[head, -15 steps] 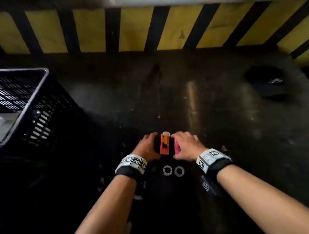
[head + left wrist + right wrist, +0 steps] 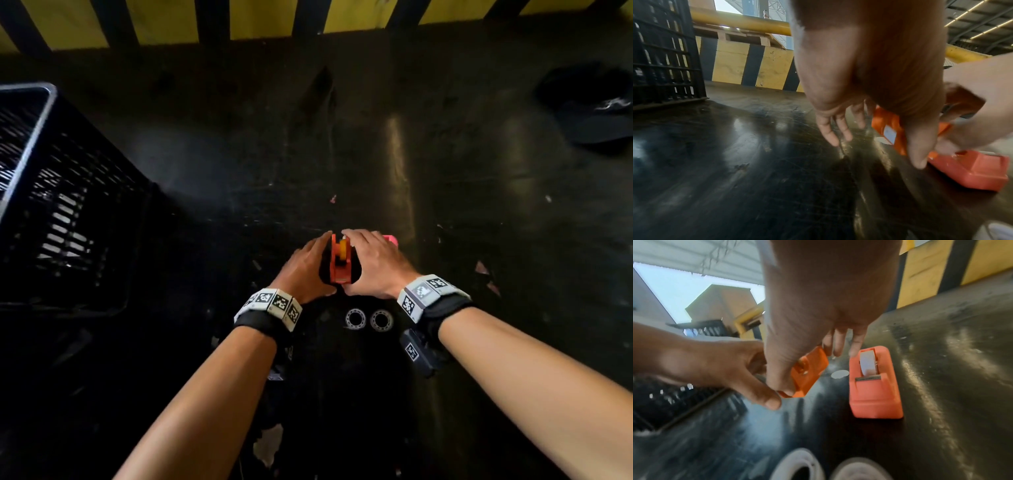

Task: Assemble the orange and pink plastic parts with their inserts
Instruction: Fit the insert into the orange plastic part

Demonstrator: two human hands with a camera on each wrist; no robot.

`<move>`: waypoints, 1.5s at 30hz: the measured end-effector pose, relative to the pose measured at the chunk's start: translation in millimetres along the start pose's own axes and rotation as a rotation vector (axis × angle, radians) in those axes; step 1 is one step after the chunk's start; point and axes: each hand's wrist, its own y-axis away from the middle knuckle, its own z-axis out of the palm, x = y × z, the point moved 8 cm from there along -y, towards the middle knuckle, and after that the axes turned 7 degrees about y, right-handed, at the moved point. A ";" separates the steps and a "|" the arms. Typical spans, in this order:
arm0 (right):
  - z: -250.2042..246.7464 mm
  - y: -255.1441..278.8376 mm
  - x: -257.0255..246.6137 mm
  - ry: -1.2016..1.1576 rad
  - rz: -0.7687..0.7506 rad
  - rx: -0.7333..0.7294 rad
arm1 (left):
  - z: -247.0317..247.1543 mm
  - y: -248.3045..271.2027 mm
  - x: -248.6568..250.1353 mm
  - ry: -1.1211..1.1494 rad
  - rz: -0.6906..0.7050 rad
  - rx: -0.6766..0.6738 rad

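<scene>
The orange dispenser part (image 2: 340, 270) sits between my two hands on the dark table, with a yellowish roll (image 2: 342, 251) in its slot. My left hand (image 2: 318, 255) holds its left side, thumb at the near end (image 2: 918, 160). My right hand (image 2: 363, 253) grips it lengthwise, thumb at the near end and fingers over the far end; in the right wrist view it looks tilted (image 2: 809, 369). The pink part (image 2: 875, 386) stands free just to the right with a white roll in it, mostly hidden behind my right hand in the head view (image 2: 390, 238). Two white rings (image 2: 355, 318) (image 2: 381, 320) lie near my wrists.
A black slatted crate (image 2: 51, 192) stands at the left. A dark cap (image 2: 596, 106) lies at the far right. A yellow-and-black striped barrier (image 2: 274, 20) closes the back edge. Small scraps (image 2: 483, 267) dot the table to the right.
My right hand has shifted off the pink part onto the orange part, so the pink part now shows beyond its knuckles. Both hands have closed in around the orange part.
</scene>
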 end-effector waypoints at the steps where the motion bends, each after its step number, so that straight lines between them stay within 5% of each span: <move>1: -2.7 3.4 -1.4 -0.069 -0.012 0.017 | -3.0 2.9 2.4 0.018 0.039 0.027; 11: -8.2 24.7 13.5 -0.346 0.057 0.023 | -17.1 14.9 -12.3 0.034 0.014 -0.024; 15: -13.8 28.7 29.7 -0.408 0.106 0.050 | -26.5 18.6 -31.3 -0.106 -0.080 0.053; 22: -4.9 34.7 24.1 -0.429 0.084 0.051 | -7.2 13.4 -40.5 -0.256 -0.244 -0.024; 28: -7.6 40.0 16.6 -0.439 0.054 0.069 | -25.7 15.2 3.8 0.002 0.032 0.185; 33: -9.9 47.0 5.1 -0.451 0.017 0.057 | -19.5 18.5 39.5 0.439 -0.023 -0.048; 38: -14.7 56.4 7.2 -0.434 0.028 0.041 | -16.9 26.1 37.7 0.518 -0.066 -0.005; 41: -15.2 64.8 16.3 -0.397 0.071 0.013 | -25.0 39.0 25.7 0.404 -0.063 0.133; 45: -10.2 75.5 25.0 -0.374 0.096 -0.007 | 2.2 66.2 -3.1 0.114 -0.098 0.045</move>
